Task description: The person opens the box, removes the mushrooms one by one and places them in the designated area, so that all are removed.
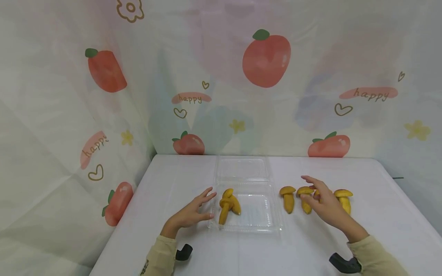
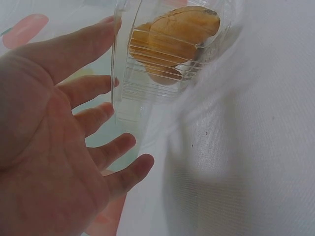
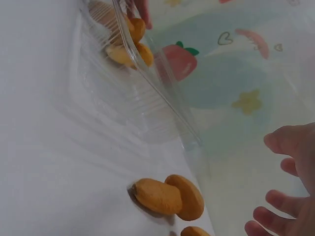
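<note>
Two yellow-brown mushrooms (image 1: 226, 205) lie together at the left side of a clear plastic clamshell box (image 1: 255, 226), whose lid is folded back. My left hand (image 1: 191, 212) is at the box's left edge, fingers spread, holding nothing. In the left wrist view its thumb and fingertips are close to the clear wall; contact is hard to tell. Over a row of several mushrooms (image 1: 287, 200) to the right of the box hovers my right hand (image 1: 326, 205), fingers loosely spread around nothing. It partly hides the middle mushrooms of that row.
The white table (image 1: 241, 253) carries the box and the mushroom row. A printed fabric backdrop (image 1: 221, 57) rises behind the table's back edge and along the left. Black straps or mounts (image 1: 184, 252) show near both wrists.
</note>
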`<state>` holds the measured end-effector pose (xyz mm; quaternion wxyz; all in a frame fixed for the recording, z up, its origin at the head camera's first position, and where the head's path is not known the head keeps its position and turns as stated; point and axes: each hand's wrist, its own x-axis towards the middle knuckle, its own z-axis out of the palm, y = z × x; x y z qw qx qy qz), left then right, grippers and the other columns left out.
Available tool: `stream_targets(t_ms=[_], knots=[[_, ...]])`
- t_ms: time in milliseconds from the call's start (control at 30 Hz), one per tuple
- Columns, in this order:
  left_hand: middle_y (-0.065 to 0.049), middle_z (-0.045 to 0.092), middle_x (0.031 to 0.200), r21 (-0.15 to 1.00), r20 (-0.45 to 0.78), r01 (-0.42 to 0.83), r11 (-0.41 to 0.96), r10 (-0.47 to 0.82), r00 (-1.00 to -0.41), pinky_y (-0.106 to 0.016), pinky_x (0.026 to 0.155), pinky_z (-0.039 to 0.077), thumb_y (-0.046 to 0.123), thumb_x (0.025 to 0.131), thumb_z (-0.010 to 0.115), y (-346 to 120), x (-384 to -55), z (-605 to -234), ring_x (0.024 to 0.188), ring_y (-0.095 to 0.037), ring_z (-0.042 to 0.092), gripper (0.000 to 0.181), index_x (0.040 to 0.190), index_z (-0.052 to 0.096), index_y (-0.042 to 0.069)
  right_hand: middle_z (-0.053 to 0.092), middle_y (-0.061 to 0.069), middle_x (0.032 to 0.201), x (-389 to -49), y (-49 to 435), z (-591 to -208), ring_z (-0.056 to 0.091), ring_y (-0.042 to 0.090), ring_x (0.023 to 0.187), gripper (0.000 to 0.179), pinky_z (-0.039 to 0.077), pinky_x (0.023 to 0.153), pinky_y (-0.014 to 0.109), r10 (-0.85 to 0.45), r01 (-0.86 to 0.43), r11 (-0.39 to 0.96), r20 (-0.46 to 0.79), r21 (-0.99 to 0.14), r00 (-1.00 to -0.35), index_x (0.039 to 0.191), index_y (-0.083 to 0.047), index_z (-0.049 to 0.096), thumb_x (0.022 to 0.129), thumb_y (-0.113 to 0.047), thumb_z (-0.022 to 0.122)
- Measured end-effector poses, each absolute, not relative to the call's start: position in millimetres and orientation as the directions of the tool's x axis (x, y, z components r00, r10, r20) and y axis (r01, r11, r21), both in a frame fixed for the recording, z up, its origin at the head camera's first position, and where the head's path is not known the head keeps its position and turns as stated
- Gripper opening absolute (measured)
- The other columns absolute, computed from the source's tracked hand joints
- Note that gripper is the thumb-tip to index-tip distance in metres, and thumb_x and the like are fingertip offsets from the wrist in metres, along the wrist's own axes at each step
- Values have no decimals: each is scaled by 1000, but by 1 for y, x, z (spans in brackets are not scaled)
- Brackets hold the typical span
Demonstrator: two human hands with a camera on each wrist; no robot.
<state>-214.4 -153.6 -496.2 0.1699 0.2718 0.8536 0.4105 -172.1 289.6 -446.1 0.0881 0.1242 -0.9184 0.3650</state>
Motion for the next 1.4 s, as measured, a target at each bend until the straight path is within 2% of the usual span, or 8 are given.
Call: stream_targets(t_ms=[100, 167, 267, 500, 767, 1067, 1400], knots=[[-12, 9, 172, 792, -68, 325, 517, 604, -794, -72, 119, 18, 24, 98, 67, -153, -214, -496, 157, -44, 11, 73, 160, 31, 11, 45, 25, 147, -172, 279, -444, 49, 42, 124, 58, 50, 96, 45, -184, -285, 692, 220, -663, -958, 151, -3, 39, 100, -17, 62], [-12, 9, 172, 794, -69, 324, 514, 605, -793, -72, 119, 18, 24, 98, 67, -153, -214, -496, 157, -44, 11, 73, 160, 31, 11, 43, 25, 148, -172, 271, -443, 48, 44, 126, 58, 48, 98, 61, -191, -277, 686, 202, -673, -961, 152, -4, 39, 100, -17, 61], [-12, 9, 172, 795, -67, 326, 512, 607, -792, -72, 119, 18, 24, 98, 67, -153, -214, -496, 157, -44, 11, 73, 160, 31, 10, 43, 25, 149, -174, 262, -442, 48, 45, 128, 57, 48, 100, 65, -197, -274, 683, 191, -677, -962, 151, -5, 39, 100, -18, 62], [-11, 10, 172, 794, -71, 321, 516, 603, -795, -72, 119, 19, 24, 97, 67, -153, -214, -496, 157, -44, 12, 73, 160, 31, 10, 49, 21, 147, -178, 241, -445, 53, 41, 124, 57, 49, 97, 57, -240, -316, 668, 207, -673, -948, 150, -6, 42, 100, -20, 63], [-13, 9, 172, 798, -65, 326, 508, 609, -790, -72, 119, 19, 22, 98, 67, -154, -214, -495, 157, -44, 12, 72, 159, 31, 9, 47, 25, 147, -180, 219, -447, 51, 44, 128, 56, 46, 102, 66, -283, -353, 622, 219, -699, -934, 150, -8, 42, 101, -24, 63], [-13, 9, 172, 795, -68, 324, 512, 607, -792, -71, 119, 22, 23, 98, 66, -153, -213, -494, 157, -44, 12, 72, 160, 31, 10, 50, 24, 146, -182, 198, -453, 54, 41, 123, 58, 51, 94, 50, -317, -365, 612, 205, -702, -926, 150, -8, 44, 98, -22, 66], [-11, 9, 172, 801, -76, 309, 512, 600, -796, -71, 118, 23, 24, 98, 67, -153, -212, -494, 157, -44, 12, 72, 160, 31, 11, 51, 22, 146, -183, 177, -459, 55, 42, 123, 58, 53, 94, 53, -361, -375, 584, 183, -720, -914, 149, -9, 44, 98, -25, 66]])
